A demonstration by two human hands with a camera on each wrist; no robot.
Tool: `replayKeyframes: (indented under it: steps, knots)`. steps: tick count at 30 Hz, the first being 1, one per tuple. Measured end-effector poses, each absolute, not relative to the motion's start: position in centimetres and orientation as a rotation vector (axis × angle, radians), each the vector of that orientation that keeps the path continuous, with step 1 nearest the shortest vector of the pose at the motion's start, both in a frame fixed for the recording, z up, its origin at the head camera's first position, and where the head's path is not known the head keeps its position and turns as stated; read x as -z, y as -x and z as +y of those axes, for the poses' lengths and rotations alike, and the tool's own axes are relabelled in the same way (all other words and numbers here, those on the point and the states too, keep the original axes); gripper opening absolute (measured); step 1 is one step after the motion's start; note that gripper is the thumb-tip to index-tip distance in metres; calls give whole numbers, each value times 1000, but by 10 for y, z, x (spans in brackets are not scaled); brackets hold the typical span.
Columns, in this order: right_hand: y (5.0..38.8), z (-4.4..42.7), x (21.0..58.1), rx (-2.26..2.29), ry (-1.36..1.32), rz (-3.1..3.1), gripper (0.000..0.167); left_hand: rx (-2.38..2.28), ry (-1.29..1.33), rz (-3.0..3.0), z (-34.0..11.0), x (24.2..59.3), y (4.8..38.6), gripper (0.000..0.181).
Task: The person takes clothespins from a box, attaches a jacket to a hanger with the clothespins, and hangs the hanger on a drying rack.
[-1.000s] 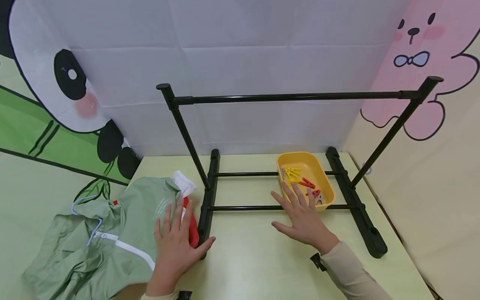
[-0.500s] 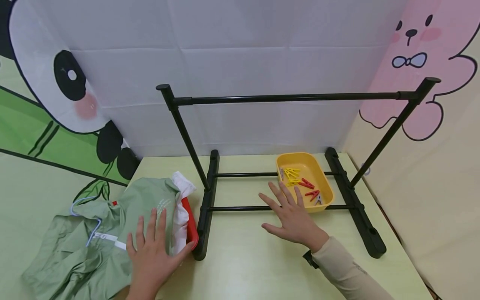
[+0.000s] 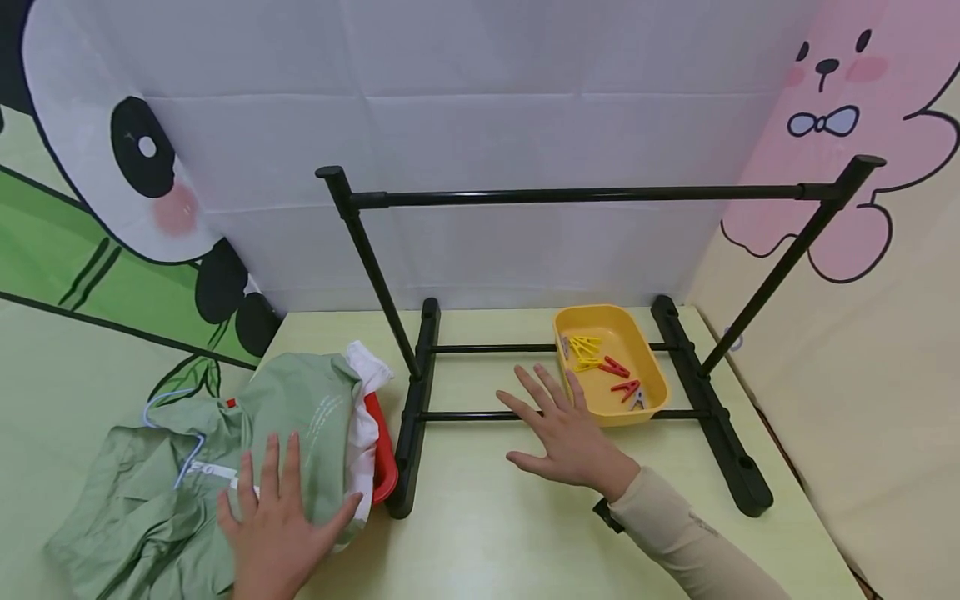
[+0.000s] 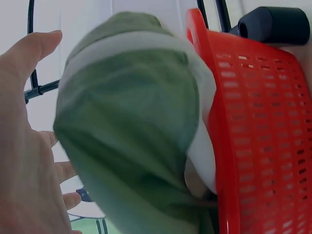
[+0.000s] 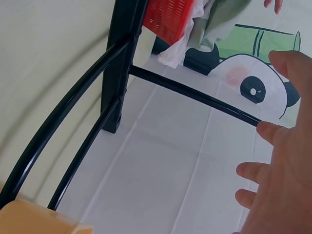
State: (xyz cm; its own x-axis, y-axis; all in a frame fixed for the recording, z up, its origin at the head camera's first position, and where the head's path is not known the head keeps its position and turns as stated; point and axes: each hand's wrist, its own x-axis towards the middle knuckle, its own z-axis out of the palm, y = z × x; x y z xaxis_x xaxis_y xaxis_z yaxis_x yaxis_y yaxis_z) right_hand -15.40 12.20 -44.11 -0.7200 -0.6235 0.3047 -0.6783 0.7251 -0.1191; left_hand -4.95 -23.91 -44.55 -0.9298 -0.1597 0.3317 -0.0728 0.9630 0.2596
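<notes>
The left hand (image 3: 279, 525), fingers spread, is over green clothing (image 3: 300, 417) heaped at the table's left; whether it touches the cloth I cannot tell. In the left wrist view the hand (image 4: 34, 146) is beside the green cloth (image 4: 131, 107), holding nothing. A blue hanger (image 3: 189, 461) lies in the clothing. White cloth (image 3: 364, 433) hangs over a red basket (image 3: 385, 467), its holed wall (image 4: 268, 131) plain in the left wrist view. With fingers spread and empty, the right hand (image 3: 566, 442) is just left of a yellow tray (image 3: 652, 379) holding red clips (image 3: 615, 367) and yellow clips (image 3: 585, 350).
A black rack stands on the table (image 3: 480, 517), with a high top bar (image 3: 585, 196), two low crossbars and thick feet (image 3: 712, 408) at both sides. Behind it hangs a pale printed sheet (image 3: 525, 125); a cream wall (image 3: 862, 375) is at the right.
The left hand has moved left and toward the person, uncovering more of the white cloth and red basket. The right hand has shifted left, away from the clips in the tray.
</notes>
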Motion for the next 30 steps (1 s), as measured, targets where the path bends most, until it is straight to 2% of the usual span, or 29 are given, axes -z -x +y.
replayKeyframes:
  steps: [11,30]
  knots:
    - [159,113,442,-255,-1074,-2666,75,321,-517,-2878,-260,443,37,124]
    - [164,96,442,-221,-1199,-2613,72,424,-724,-2590,-283,456,13,129]
